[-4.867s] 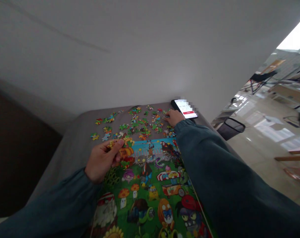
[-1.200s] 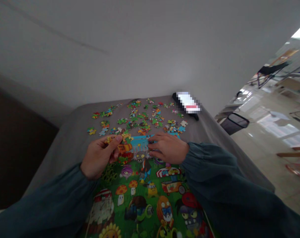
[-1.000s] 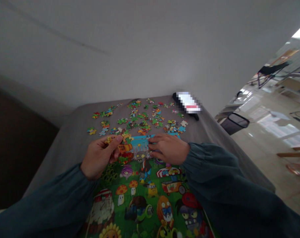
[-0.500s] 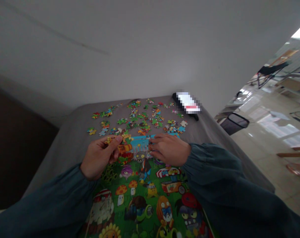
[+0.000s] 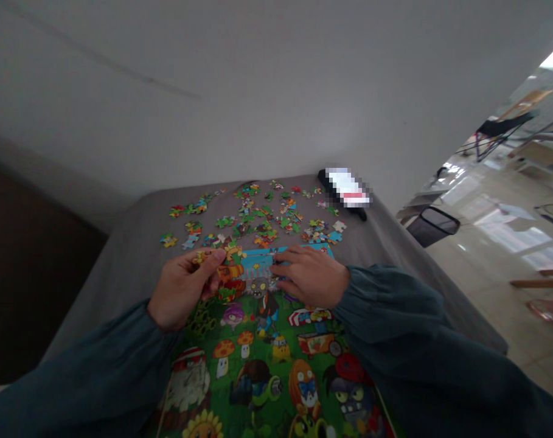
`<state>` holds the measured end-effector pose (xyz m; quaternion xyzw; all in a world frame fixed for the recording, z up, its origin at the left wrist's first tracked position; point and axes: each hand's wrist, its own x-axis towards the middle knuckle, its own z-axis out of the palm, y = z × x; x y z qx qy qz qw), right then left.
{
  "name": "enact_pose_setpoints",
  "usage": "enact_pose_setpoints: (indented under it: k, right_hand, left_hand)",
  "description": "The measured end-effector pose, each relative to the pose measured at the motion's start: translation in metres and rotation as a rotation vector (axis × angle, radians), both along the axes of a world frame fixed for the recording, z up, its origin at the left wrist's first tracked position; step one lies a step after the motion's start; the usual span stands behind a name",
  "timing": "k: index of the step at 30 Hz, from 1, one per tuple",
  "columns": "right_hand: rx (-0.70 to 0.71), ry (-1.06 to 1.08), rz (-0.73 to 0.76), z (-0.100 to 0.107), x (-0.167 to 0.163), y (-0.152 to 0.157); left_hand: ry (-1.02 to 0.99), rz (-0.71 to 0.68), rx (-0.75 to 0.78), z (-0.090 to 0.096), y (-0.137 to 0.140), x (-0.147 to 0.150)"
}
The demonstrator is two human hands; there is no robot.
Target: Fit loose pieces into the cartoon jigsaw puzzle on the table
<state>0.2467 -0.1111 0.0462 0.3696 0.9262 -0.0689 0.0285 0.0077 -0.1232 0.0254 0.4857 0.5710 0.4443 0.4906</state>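
The lower picture edge cuts off the near part of the puzzle (image 5: 258, 331). The right hand (image 5: 311, 277) conceals some of the puzzle's far right area; whether its fingertips grip a piece cannot be determined. The left hand (image 5: 179, 286) partly covers a yellow piece (image 5: 199, 258). At the tabletop's (image 5: 132, 243) far right corner, the phone's (image 5: 347, 187) screen is pixelated. Print on the loose pieces (image 5: 263, 212) is too small to identify.

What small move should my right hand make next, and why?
I'd probably press down gently with the right hand: it appears to rest on the puzzle's blue top section, beside what looks like a seam, while the left hand pinches a yellow piece.
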Motion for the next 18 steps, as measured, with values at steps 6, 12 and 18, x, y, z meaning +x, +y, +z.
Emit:
enact_pose_setpoints:
  k: [6,12,18]
  right_hand:
    - [0.000,-0.025,-0.009,-0.0003,-0.0010,-0.0004]
    - [0.006,-0.037,-0.033,0.0008,-0.0010,-0.0013]
    - [0.001,-0.021,-0.052,0.0050,0.0016,0.0018]
  left_hand:
    - [0.014,-0.014,0.010,-0.0018,-0.0001,-0.0015]
    - [0.005,-0.013,0.010,-0.0001,-0.0003,0.0002]
    - [0.021,-0.026,-0.008,-0.0001,-0.0004,0.0003]
